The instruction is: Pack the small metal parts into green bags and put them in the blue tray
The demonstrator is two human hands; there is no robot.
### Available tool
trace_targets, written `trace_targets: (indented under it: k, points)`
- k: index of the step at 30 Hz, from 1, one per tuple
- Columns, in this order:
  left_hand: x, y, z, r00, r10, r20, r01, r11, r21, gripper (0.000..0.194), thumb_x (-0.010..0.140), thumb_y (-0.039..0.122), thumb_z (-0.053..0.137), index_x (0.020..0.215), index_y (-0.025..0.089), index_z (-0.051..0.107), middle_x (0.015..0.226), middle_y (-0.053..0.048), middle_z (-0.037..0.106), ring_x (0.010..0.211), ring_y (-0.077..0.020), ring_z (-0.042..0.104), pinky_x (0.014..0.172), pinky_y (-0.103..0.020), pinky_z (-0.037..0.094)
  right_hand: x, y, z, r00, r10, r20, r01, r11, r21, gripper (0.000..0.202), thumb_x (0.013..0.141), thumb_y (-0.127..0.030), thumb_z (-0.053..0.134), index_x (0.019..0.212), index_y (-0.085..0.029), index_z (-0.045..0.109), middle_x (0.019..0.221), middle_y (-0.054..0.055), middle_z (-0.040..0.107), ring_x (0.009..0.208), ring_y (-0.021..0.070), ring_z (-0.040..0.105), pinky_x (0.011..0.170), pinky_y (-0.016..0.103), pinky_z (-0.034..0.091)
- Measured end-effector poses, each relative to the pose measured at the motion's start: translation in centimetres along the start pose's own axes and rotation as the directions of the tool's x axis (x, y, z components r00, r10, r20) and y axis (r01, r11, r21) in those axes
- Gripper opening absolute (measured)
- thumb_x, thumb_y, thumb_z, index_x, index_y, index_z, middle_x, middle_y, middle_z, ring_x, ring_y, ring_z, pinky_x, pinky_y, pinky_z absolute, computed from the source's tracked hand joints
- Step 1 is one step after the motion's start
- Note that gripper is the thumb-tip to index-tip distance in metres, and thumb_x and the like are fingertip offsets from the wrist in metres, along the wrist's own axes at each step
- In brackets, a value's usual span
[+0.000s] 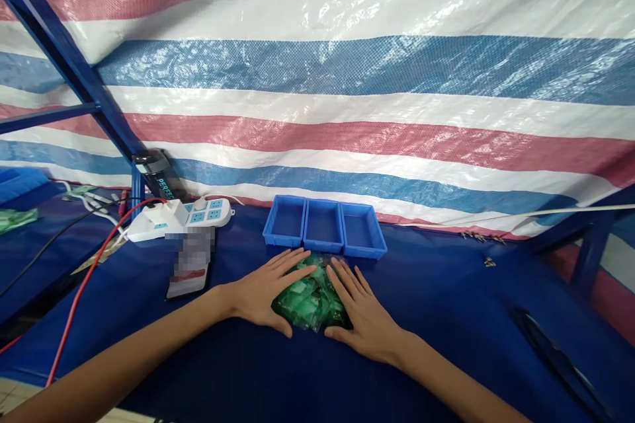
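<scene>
The left hand (pixel 260 287) and right hand (pixel 366 320) are lying open, fingers extended, touching both sides of a heap of green plastic packets (pixel 307 303) without closing on it. The heap is sitting on the bench (pixel 288 377), near three blue trays (pixel 323 223). It is probably feeling light, soft and slippery, favouring low, two-sided cupping.

1. Heap of small green plastic packets (pixel 310 301): glossy, crinkled, partly see-through, with pale and dark patches; contents too blurred to tell.
2. The packets overlap at mixed angles in a low, rounded mound.
3. The heap lies between the spread fingers of the left hand (pixel 262 287) and right hand (pixel 364 317), touching both, its near edge between the thumbs.
</scene>
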State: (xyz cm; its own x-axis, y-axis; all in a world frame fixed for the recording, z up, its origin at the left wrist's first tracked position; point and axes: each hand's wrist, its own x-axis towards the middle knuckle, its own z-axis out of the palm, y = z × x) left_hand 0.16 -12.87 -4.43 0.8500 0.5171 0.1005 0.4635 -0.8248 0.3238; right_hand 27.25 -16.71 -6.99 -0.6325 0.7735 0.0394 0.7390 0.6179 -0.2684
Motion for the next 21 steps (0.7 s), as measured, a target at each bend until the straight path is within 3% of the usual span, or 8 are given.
trace_targets:
  k: [3,8,13,18,21]
  points:
    - [-0.7,0.3,-0.4,1.000,-0.025,0.011,0.024,1.000,0.015,0.099,0.073,0.070,0.054,0.148,0.026,0.006,0.155,-0.009,0.003,0.141,-0.0365,0.009,0.114,-0.052,0.012,-0.1,0.4,-0.1,1.000,-0.018,0.016,0.018,1.000,-0.001,0.092,0.083,-0.070,0.038,0.146,-0.023,-0.010,0.154,0.006,-0.009,0.142,0.0289,-0.004,0.115,0.049,0.011]
    - [-0.4,0.2,1.4,0.998,-0.059,0.015,0.058,0.994,0.092,0.081,0.085,0.062,0.042,0.148,0.027,0.005,0.155,-0.008,0.001,0.142,-0.0333,0.007,0.114,-0.052,0.011,0.4,0.8,0.4,0.999,-0.042,0.033,0.042,0.999,-0.022,0.082,0.089,-0.064,0.031,0.147,-0.021,-0.008,0.154,0.007,-0.008,0.142,0.0278,-0.002,0.116,0.045,0.014]
    - [0.4,0.0,2.5,0.998,-0.066,-0.020,0.068,0.989,0.135,0.079,0.086,0.062,0.040,0.148,0.027,0.006,0.155,-0.007,0.003,0.142,-0.0319,0.009,0.115,-0.049,0.012,0.8,0.3,0.8,0.999,-0.038,-0.004,0.038,0.997,-0.060,0.079,0.092,-0.060,0.029,0.147,-0.020,-0.010,0.154,0.007,-0.006,0.142,0.0270,-0.001,0.116,0.045,0.015]
    - [0.4,0.0,2.1,0.996,-0.078,-0.031,0.081,0.990,0.113,0.084,0.083,0.065,0.042,0.148,0.026,0.004,0.155,-0.009,0.004,0.141,-0.0329,0.012,0.114,-0.049,0.013,0.8,0.2,0.7,0.999,-0.045,-0.028,0.043,0.996,-0.075,0.078,0.091,-0.061,0.028,0.147,-0.020,-0.007,0.155,0.007,-0.001,0.142,0.0283,0.000,0.115,0.051,0.011]
    - [0.1,0.0,1.5,0.994,-0.086,-0.068,0.091,0.993,0.077,0.086,0.081,0.067,0.043,0.148,0.025,0.008,0.155,-0.009,0.008,0.140,-0.0343,0.016,0.114,-0.049,0.017,0.8,0.4,0.0,0.993,-0.052,-0.103,0.046,0.997,-0.059,0.077,0.091,-0.059,0.031,0.148,-0.018,0.001,0.154,0.009,0.009,0.142,0.0297,0.007,0.114,0.054,0.013]
